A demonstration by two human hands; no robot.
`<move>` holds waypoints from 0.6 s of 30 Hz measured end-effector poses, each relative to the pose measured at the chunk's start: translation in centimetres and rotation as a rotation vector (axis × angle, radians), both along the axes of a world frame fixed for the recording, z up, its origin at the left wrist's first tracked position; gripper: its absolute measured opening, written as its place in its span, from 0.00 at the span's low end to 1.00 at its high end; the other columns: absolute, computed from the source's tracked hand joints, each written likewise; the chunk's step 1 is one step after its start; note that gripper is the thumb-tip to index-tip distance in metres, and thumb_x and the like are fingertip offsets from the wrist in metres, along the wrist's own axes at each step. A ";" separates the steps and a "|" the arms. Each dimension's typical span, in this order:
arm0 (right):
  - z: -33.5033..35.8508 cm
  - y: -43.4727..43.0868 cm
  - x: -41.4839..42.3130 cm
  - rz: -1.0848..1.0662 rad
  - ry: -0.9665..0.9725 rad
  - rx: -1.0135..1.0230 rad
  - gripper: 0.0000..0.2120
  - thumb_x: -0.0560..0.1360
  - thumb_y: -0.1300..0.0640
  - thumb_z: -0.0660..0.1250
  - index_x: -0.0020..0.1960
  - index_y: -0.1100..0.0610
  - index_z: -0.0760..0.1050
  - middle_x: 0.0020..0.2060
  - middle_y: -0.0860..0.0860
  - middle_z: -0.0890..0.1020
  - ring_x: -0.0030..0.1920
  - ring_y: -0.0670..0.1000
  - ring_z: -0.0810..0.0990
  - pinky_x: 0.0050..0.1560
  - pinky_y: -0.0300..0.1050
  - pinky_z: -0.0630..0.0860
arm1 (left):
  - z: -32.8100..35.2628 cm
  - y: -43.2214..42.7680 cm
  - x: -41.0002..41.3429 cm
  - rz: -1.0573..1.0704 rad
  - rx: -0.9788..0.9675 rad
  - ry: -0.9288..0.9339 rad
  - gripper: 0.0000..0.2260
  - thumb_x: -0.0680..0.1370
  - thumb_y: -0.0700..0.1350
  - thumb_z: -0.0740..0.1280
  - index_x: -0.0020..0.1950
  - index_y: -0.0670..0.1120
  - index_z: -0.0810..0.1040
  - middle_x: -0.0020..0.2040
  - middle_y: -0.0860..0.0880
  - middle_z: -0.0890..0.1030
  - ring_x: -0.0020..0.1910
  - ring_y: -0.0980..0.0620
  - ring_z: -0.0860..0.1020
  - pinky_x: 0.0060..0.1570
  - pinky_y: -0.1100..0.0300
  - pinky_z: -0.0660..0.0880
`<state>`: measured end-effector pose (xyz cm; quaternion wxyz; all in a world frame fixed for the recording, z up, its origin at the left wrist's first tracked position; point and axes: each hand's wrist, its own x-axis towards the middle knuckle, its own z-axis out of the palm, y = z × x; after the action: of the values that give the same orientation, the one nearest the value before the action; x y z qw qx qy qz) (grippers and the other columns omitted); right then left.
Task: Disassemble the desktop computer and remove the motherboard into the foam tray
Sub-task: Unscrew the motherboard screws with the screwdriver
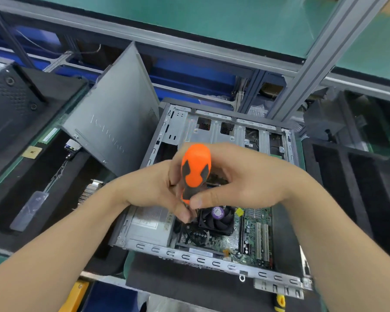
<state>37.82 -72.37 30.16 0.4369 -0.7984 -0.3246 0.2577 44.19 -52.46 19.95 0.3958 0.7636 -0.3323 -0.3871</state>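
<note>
**Unscrewing stage: driver at the cooler corner, board still in the case**

Head view. The right hand (241, 176) wraps the handle of the orange-and-black screwdriver (196, 172), thumb in front, fingers (214, 154) curled behind it. The left hand (153, 188) is clenched low on the tool, and its fingertips (182, 212) seem to pinch the shaft just under the handle. The tip itself is hidden.

The driver stands nearly upright and points down at the near-left corner of the black cooler fan with purple sticker (216, 218).

The green motherboard (254, 230) lies flat inside the open grey metal case (189, 257), below and just right of both hands. No finger touches it. The fan sits on the board, beside the silver power supply box (146, 221).

The grey side panel (115, 122) is off and leans at the left. The black foam tray with compartments (356, 176) sits right of the case, well apart from the board.

Judgement: fastener removal is under way, early to mid task. Next move calls for seating the tip square in the screw head and turning with the right hand while the left steadies the shaft. Whether the tip is seated cannot be told.
</note>
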 end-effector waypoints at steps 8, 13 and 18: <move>5.0 5.3 -2.3 -0.659 -0.704 -0.643 0.25 0.78 0.31 0.61 0.35 0.50 0.66 0.28 0.47 0.67 0.29 0.50 0.68 0.28 0.44 0.60 | -0.1 -0.4 0.4 -0.120 -0.166 0.144 0.18 0.71 0.30 0.77 0.52 0.21 0.73 0.42 0.19 0.72 0.46 0.52 0.87 0.50 0.67 0.78; 4.8 7.7 -1.9 -0.755 -0.487 -0.946 0.26 0.82 0.37 0.60 0.38 0.54 0.57 0.34 0.50 0.61 0.29 0.50 0.57 0.29 0.42 0.54 | 1.6 -0.4 1.0 -0.205 -0.134 0.095 0.21 0.72 0.45 0.81 0.45 0.30 0.76 0.34 0.33 0.74 0.37 0.59 0.81 0.41 0.69 0.75; 5.6 7.2 -1.7 -0.692 -0.398 -0.964 0.21 0.79 0.44 0.65 0.34 0.52 0.62 0.31 0.50 0.69 0.28 0.48 0.67 0.26 0.41 0.59 | 4.7 -0.7 0.6 -0.256 -0.356 0.098 0.15 0.76 0.41 0.76 0.40 0.62 0.82 0.28 0.55 0.71 0.30 0.61 0.73 0.37 0.73 0.70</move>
<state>36.14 -65.21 35.73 0.0172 -0.9973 0.0305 0.0650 44.75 -53.17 24.67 0.4876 0.6137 -0.4699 -0.4060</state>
